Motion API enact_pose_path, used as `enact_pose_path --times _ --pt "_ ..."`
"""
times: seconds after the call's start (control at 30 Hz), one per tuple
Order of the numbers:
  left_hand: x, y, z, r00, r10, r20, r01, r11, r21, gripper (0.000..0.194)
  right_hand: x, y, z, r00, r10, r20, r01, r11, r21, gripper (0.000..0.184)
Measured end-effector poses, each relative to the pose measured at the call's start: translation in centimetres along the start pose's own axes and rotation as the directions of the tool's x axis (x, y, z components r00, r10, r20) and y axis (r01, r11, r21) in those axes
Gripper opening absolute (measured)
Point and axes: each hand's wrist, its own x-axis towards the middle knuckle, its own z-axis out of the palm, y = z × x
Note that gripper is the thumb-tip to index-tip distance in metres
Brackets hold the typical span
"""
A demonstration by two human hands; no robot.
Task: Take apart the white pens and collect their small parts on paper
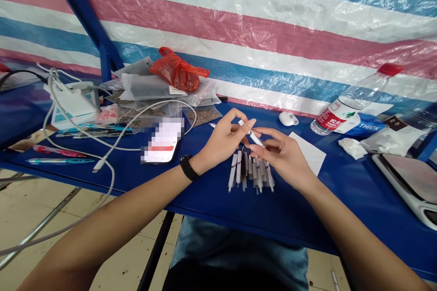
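Both of my hands meet above the blue table (211,195) and pinch one thin white pen (251,135) between their fingertips. My left hand (225,138), with a black band on its wrist, grips the pen's far end. My right hand (282,154) grips its near end. Directly under my hands lies a row of several similar pens (251,170), side by side on the table.
A phone (162,143) lies left of my hands, with white cables (112,145), a charger (73,102) and loose pens (59,161) beyond. Clear bags and a red bag (177,72) sit at the back. A white paper (309,152), water bottle (351,102) and tablet (409,182) lie right.
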Motion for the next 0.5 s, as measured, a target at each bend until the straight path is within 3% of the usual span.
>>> enact_pose_path --times 0.1,0.27,0.37,0.5 --pt "-0.1 0.1 -0.1 1.0 -0.013 -0.01 0.013 0.996 0.086 0.019 0.0 -0.2 -0.5 1.0 -0.004 -0.014 0.004 1.0 -0.004 0.05" --pt "-0.6 0.8 -0.1 0.997 -0.05 0.065 0.036 0.976 0.213 0.017 -0.3 -0.3 -1.6 0.996 0.037 -0.079 -0.038 0.999 -0.016 0.051" --pt "-0.5 1.3 -0.6 0.999 0.036 0.022 -0.042 0.912 0.409 0.018 -1.8 0.1 -2.5 0.971 0.079 -0.227 -0.104 0.99 -0.099 0.045" --pt "0.1 1.6 -2.1 0.991 0.132 0.032 -0.12 0.744 0.657 0.01 -4.9 0.8 -3.0 0.872 0.086 -0.483 -0.276 0.9 -0.339 0.038"
